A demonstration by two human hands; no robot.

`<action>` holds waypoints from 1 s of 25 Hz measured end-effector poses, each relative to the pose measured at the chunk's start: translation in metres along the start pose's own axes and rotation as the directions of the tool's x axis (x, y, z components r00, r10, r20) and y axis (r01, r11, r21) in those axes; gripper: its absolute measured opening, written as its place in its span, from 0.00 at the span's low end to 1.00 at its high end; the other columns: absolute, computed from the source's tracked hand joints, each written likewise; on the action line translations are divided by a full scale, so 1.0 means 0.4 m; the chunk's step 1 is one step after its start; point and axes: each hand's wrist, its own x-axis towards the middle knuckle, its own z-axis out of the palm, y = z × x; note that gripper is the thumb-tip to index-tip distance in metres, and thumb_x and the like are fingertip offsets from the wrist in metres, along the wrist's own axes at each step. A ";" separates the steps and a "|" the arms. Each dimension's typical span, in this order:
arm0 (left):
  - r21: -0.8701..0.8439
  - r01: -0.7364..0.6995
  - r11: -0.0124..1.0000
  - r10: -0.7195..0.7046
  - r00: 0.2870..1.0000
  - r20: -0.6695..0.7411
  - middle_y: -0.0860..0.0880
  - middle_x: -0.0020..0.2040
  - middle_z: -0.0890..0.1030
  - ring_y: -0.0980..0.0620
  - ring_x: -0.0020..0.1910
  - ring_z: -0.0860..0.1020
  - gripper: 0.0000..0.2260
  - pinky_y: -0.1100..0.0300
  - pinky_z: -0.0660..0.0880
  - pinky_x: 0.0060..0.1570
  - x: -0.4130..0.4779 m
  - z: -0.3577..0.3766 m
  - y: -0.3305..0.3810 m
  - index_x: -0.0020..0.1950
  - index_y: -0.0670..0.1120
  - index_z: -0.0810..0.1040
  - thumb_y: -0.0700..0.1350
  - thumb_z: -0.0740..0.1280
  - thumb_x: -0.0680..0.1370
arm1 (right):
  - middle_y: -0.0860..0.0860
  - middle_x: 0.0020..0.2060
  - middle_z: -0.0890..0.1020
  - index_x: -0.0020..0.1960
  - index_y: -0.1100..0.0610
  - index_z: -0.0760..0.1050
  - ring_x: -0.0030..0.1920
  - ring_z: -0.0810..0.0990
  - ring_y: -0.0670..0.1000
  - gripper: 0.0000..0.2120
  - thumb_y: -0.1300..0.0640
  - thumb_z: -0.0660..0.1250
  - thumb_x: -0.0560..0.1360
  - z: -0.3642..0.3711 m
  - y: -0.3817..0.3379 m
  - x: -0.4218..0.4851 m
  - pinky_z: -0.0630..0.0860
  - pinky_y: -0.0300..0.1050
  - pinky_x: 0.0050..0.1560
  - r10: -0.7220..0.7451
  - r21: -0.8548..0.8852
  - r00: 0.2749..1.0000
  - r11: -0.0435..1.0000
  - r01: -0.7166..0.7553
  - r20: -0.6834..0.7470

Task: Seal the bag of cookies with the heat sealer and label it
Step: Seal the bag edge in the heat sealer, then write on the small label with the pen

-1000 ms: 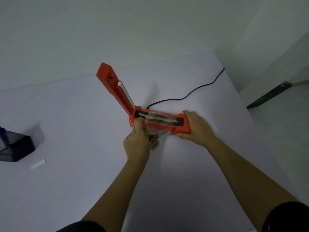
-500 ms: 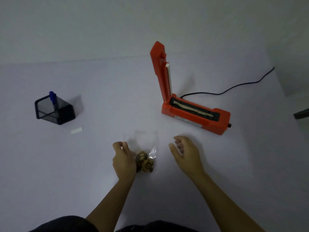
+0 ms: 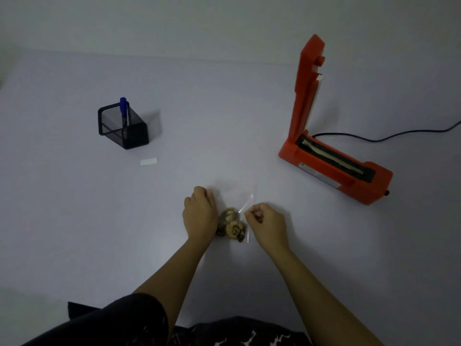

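Note:
A clear plastic bag (image 3: 237, 196) with brown cookies (image 3: 232, 226) in its lower end lies flat on the white table, near the front middle. My left hand (image 3: 199, 213) rests on the bag's left edge with fingers curled. On the bag's right edge, my right hand (image 3: 267, 221) pinches the plastic. The orange heat sealer (image 3: 331, 168) stands to the right with its arm raised upright and nothing on its sealing bar. A small white label (image 3: 149, 161) lies to the left, in front of a black mesh pen holder (image 3: 122, 128) holding a blue marker (image 3: 123, 108).
The sealer's black power cord (image 3: 389, 136) trails off to the right across the table. The table's far edge meets a pale wall. My dark clothing fills the bottom of the view.
The bag came off the sealer's bar and down to the table in front of me. My right hand left the sealer and closed on the bag's right edge. The view swung left.

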 end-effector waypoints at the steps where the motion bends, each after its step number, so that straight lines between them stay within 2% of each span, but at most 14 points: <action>1: 0.000 -0.020 1.000 0.020 1.000 0.010 0.43 0.42 0.76 0.41 0.44 0.74 0.12 0.46 0.74 0.43 0.006 -0.002 -0.010 0.49 0.42 0.71 0.49 0.54 0.81 | 0.51 0.40 0.82 0.50 0.58 0.77 0.40 0.79 0.48 0.09 0.54 0.69 0.72 0.000 -0.005 0.001 0.76 0.39 0.43 -0.016 -0.040 1.000 0.999 0.016 -0.012; 3: -0.079 -0.033 0.996 0.036 0.999 0.027 0.44 0.51 0.77 0.43 0.51 0.75 0.14 0.47 0.74 0.50 0.021 -0.026 -0.031 0.55 0.42 0.72 0.51 0.55 0.80 | 0.51 0.43 0.80 0.54 0.57 0.75 0.42 0.78 0.49 0.15 0.51 0.69 0.71 0.003 -0.030 0.002 0.76 0.42 0.45 -0.057 -0.098 0.994 0.994 0.048 -0.089; 5: -0.193 -0.051 0.980 0.054 0.999 0.009 0.46 0.58 0.75 0.47 0.56 0.74 0.17 0.53 0.72 0.55 0.047 -0.079 -0.055 0.63 0.42 0.70 0.52 0.55 0.81 | 0.49 0.43 0.77 0.55 0.56 0.74 0.43 0.76 0.48 0.15 0.51 0.69 0.72 0.009 -0.076 0.006 0.74 0.42 0.44 -0.161 -0.137 0.971 0.981 0.137 -0.179; 7: -0.260 -0.085 0.962 0.067 0.995 -0.077 0.46 0.57 0.75 0.49 0.55 0.74 0.16 0.57 0.71 0.54 0.096 -0.151 -0.092 0.63 0.42 0.70 0.50 0.55 0.81 | 0.49 0.41 0.76 0.52 0.56 0.76 0.41 0.75 0.48 0.10 0.54 0.68 0.73 0.038 -0.144 0.015 0.72 0.38 0.42 -0.278 -0.164 0.938 0.955 0.247 -0.208; 10: -0.367 -0.104 0.925 0.022 0.975 -0.221 0.46 0.51 0.77 0.48 0.49 0.76 0.11 0.54 0.74 0.50 0.194 -0.279 -0.146 0.57 0.43 0.72 0.47 0.56 0.81 | 0.49 0.38 0.77 0.48 0.57 0.77 0.38 0.75 0.46 0.04 0.59 0.66 0.74 0.123 -0.266 0.057 0.70 0.30 0.39 -0.390 -0.133 0.902 0.919 0.370 -0.187; 13: -0.428 -0.088 0.899 -0.051 0.952 -0.303 0.45 0.50 0.76 0.49 0.48 0.75 0.10 0.52 0.74 0.51 0.345 -0.394 -0.198 0.56 0.41 0.72 0.44 0.55 0.81 | 0.51 0.42 0.80 0.49 0.57 0.78 0.40 0.77 0.47 0.06 0.58 0.65 0.75 0.243 -0.414 0.148 0.75 0.40 0.43 -0.487 -0.123 0.864 0.872 0.473 -0.126; 16: -0.407 0.001 0.913 -0.081 0.980 -0.181 0.44 0.57 0.77 0.46 0.57 0.74 0.16 0.54 0.71 0.58 0.495 -0.459 -0.218 0.61 0.39 0.71 0.47 0.52 0.82 | 0.55 0.53 0.80 0.58 0.57 0.76 0.51 0.79 0.50 0.12 0.55 0.61 0.78 0.342 -0.572 0.247 0.76 0.44 0.53 -0.538 -0.108 0.842 0.840 0.532 -0.041; 18: -0.420 0.050 0.906 -0.054 0.999 0.003 0.48 0.49 0.76 0.48 0.52 0.72 0.14 0.63 0.65 0.48 0.545 -0.465 -0.204 0.52 0.45 0.72 0.48 0.48 0.83 | 0.56 0.59 0.77 0.64 0.57 0.73 0.57 0.76 0.52 0.16 0.54 0.60 0.78 0.387 -0.651 0.303 0.73 0.46 0.59 -0.533 -0.128 0.846 0.838 0.530 0.009; 20: -0.430 0.041 0.902 0.020 0.991 0.135 0.49 0.48 0.73 0.50 0.48 0.71 0.15 0.67 0.62 0.40 0.574 -0.457 -0.196 0.51 0.47 0.71 0.49 0.46 0.83 | 0.56 0.62 0.76 0.66 0.57 0.71 0.61 0.74 0.54 0.18 0.52 0.61 0.78 0.433 -0.702 0.355 0.69 0.47 0.62 -0.514 -0.183 0.854 0.835 0.519 0.077; 22: -0.424 0.033 0.905 0.050 0.982 0.184 0.48 0.50 0.74 0.48 0.48 0.72 0.19 0.64 0.64 0.42 0.583 -0.436 -0.198 0.59 0.43 0.72 0.49 0.45 0.83 | 0.56 0.62 0.77 0.65 0.57 0.72 0.61 0.75 0.54 0.18 0.52 0.63 0.77 0.460 -0.713 0.386 0.68 0.45 0.62 -0.492 -0.207 0.862 0.837 0.507 0.122; 25: -0.416 0.068 0.907 0.011 0.983 0.184 0.46 0.47 0.76 0.48 0.44 0.72 0.20 0.60 0.66 0.38 0.601 -0.414 -0.215 0.56 0.40 0.73 0.48 0.46 0.83 | 0.53 0.54 0.82 0.56 0.57 0.78 0.57 0.78 0.50 0.12 0.55 0.67 0.74 0.478 -0.716 0.399 0.70 0.39 0.57 -0.489 -0.134 0.868 0.857 0.497 0.089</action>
